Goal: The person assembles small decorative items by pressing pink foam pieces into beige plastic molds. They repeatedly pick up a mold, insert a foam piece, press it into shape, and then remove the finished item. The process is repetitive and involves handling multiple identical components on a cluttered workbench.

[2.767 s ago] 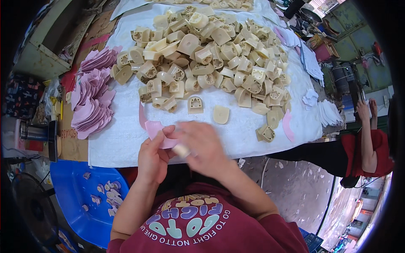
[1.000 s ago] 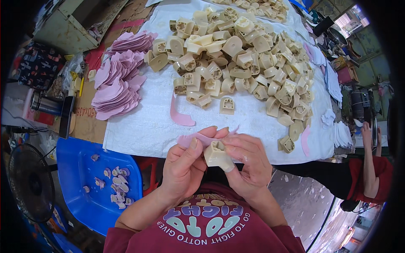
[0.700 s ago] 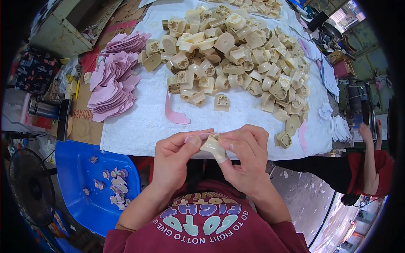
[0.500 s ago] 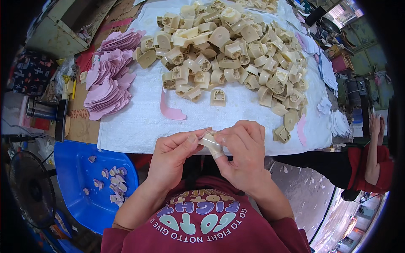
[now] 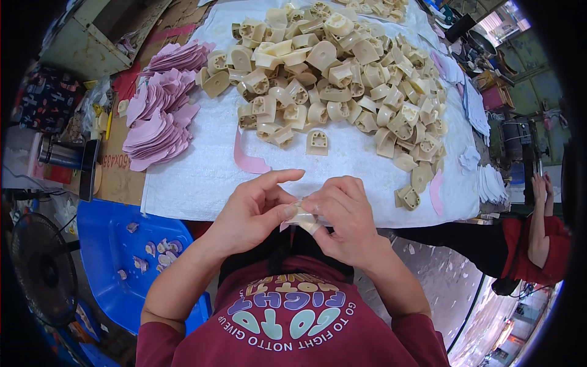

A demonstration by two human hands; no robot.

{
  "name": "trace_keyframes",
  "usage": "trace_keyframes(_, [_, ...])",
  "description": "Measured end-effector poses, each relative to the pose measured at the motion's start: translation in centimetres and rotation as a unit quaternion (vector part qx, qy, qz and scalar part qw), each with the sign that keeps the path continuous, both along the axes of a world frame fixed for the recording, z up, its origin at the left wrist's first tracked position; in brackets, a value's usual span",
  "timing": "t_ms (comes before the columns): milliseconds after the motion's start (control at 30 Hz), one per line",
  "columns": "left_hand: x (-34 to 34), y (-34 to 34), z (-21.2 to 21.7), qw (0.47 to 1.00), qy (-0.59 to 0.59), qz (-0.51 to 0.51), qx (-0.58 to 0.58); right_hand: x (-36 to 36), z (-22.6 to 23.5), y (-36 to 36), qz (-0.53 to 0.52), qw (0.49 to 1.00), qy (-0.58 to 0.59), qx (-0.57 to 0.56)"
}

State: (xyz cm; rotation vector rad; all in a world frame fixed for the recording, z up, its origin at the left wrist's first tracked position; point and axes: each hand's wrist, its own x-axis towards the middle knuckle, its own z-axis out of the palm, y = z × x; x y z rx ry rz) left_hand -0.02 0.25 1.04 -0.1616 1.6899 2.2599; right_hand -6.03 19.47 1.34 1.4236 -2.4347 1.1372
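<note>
At the table's front edge my hands hold a cream plastic shoe heel [image 5: 301, 218] between them, partly hidden by the fingers. My left hand [image 5: 247, 211] pinches its left side between thumb and fingers, with the index finger stretched out above; a bit of pink material shows below that thumb. My right hand [image 5: 348, 223] grips the other side with bent fingers, and a pale band circles its thumb. Beyond the hands lie a curved pink cover piece [image 5: 249, 161] and a single cream heel [image 5: 317, 143]. Farther back rises a large heap of cream heels [image 5: 336, 93].
Stacks of pink cover pieces [image 5: 158, 142] lie left on the table. A blue basin [image 5: 101, 257] below holds several pink-and-cream pieces [image 5: 166, 252]. A fan [image 5: 46, 269] stands at far left. White pieces [image 5: 490, 185] and another person [image 5: 538, 244] are at the right.
My left index finger has lifted and stretched out, while the left thumb has shifted onto the heel. The heel has come slightly lower and turned in my hands.
</note>
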Motion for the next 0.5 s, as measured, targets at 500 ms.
trace_keyframes(500, [0.2, -0.5, -2.5, 0.988, 0.003, 0.076, 0.131, 1.3, -0.6, -1.1, -0.139, 0.851, -0.487, -0.138])
